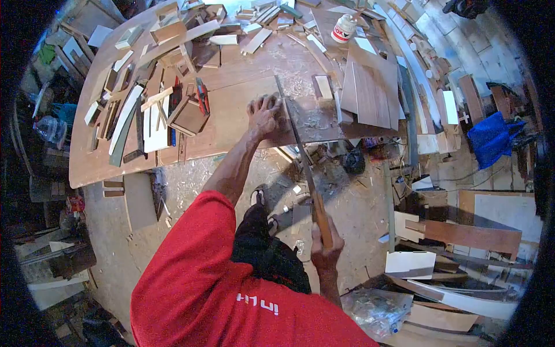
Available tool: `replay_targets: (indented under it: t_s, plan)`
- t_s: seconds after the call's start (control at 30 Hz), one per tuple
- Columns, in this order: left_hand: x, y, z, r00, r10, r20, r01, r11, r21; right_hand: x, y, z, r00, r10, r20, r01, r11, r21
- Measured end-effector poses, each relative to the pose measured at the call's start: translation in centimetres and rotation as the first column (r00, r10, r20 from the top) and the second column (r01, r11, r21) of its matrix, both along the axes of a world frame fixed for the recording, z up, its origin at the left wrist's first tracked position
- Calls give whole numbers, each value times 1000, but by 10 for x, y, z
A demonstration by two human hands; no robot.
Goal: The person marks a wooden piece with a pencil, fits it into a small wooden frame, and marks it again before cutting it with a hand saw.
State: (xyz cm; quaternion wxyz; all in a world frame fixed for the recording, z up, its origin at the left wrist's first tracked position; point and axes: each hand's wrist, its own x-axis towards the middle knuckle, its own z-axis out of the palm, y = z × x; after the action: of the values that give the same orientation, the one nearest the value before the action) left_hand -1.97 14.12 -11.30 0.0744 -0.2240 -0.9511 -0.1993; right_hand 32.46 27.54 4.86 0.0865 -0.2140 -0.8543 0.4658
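Note:
My right hand (327, 244) is wrapped round the wooden handle of a handsaw (305, 159). The saw's narrow blade runs up and away from me, crossing the table's front edge beside a flat wooden board (231, 110). On that board my left hand (264, 117) presses down with its fingers apart, close to the left side of the blade. Sawdust and shavings (309, 113) lie to the right of the blade. Red-handled pliers (202, 96) rest left of my left hand, by a small wooden box (188, 117).
Wood offcuts (167, 52) crowd the left and back of the worktable (87, 156). Flat panels (370, 87) and a white bottle (344, 29) with a red label stand at the right. Stacked boards (468, 237) and a blue bag (494, 139) lie further right. Scraps litter the floor.

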Motion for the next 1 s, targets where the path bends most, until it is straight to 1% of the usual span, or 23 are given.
replay_targets:
  t_s: [0.03, 0.07, 0.13, 0.17, 0.2, 0.27, 0.3, 0.33, 0.4, 0.43, 0.47, 0.53, 0.57, 0.6, 0.67, 0.7, 0.73, 0.8, 0.83, 0.9, 0.93, 0.97, 1.0]
  plan:
    - [-1, 0, 1, 1000, -13, -9, 13, 1000, 7, -7, 8, -15, 995, 30, 97, -32, 999, 18]
    - [-2, -1, 0, 1000, -15, -19, 15, 1000, 2, -5, 6, -14, 996, 28, 88, -29, 999, 13]
    - [-6, -2, -10, 997, 13, -73, -17, 998, -55, 3, 2, -1, 995, 48, -91, -42, 997, 65]
    - [-7, -1, -15, 998, 17, -65, -21, 998, -52, 11, -3, 13, 1000, 10, -17, -10, 1000, -15]
    - [-10, -1, -17, 996, 9, -91, -13, 999, -40, 8, -2, 9, 1000, 14, -10, -14, 1000, -13]
    - [-5, 0, -20, 993, -5, -115, 2, 1000, -30, -10, 1, -1, 998, 25, -62, -24, 999, 22]
    - [1, -2, -19, 996, -6, -91, 6, 1000, 0, -21, 2, 3, 999, 24, 24, -24, 1000, 2]
    - [-5, -2, -14, 997, -6, -82, 8, 999, 31, -21, 0, 6, 1000, 20, 9, -20, 1000, 1]
    - [-6, 0, -14, 997, 4, -83, -4, 1000, 4, -8, -4, 21, 992, 53, -114, -42, 994, 103]
    - [-6, 0, -16, 996, 20, -84, -23, 999, -24, -5, -7, 34, 1000, 14, -24, -14, 1000, -20]
    - [0, -1, -13, 997, 24, -71, -25, 999, -22, -12, -6, 36, 1000, 17, -12, -17, 1000, -18]
    - [-1, 1, 0, 1000, 11, -28, -13, 998, -55, -38, -2, 39, 984, 57, 166, -45, 996, -72]
    - [-5, 1, 2, 999, 9, -42, -11, 998, -55, -32, 3, 25, 990, 99, 104, -101, 995, 14]
    - [-10, 1, 1, 999, 17, -46, -19, 998, -57, -27, 1, 25, 991, 102, 89, -103, 995, 16]
    - [-5, 0, -4, 999, 30, -20, -31, 998, -55, -8, -5, 32, 995, 71, -74, -64, 994, 93]
    - [-4, -2, -3, 1000, 9, -27, -9, 1000, -21, -6, -7, 34, 998, 36, -54, -35, 999, 19]
    - [-2, -1, -1, 999, -19, -35, 19, 1000, 13, -12, -5, 31, 998, 36, -47, -35, 999, 19]
    - [1, 0, -19, 999, -5, -53, 5, 1000, -12, -28, -1, 21, 998, 44, 37, -41, 997, -64]
    - [-8, 1, -16, 996, 17, -93, -20, 999, -33, -24, 0, 17, 998, 58, -22, -58, 998, 24]
    - [-5, 0, -17, 998, 13, -65, -15, 999, -31, -3, -2, 23, 998, 64, 0, -64, 997, 38]
    - [-4, 1, -8, 999, 14, -44, -15, 1000, -23, 1, -2, 29, 997, 74, 16, -74, 995, 59]
    - [1, 2, 7, 1000, 18, 7, -18, 1000, -10, -9, -7, 35, 998, 28, -52, -27, 999, 21]
    - [0, 3, 2, 1000, 16, 7, -16, 1000, -8, -15, -3, 30, 998, 26, -53, -25, 999, 24]
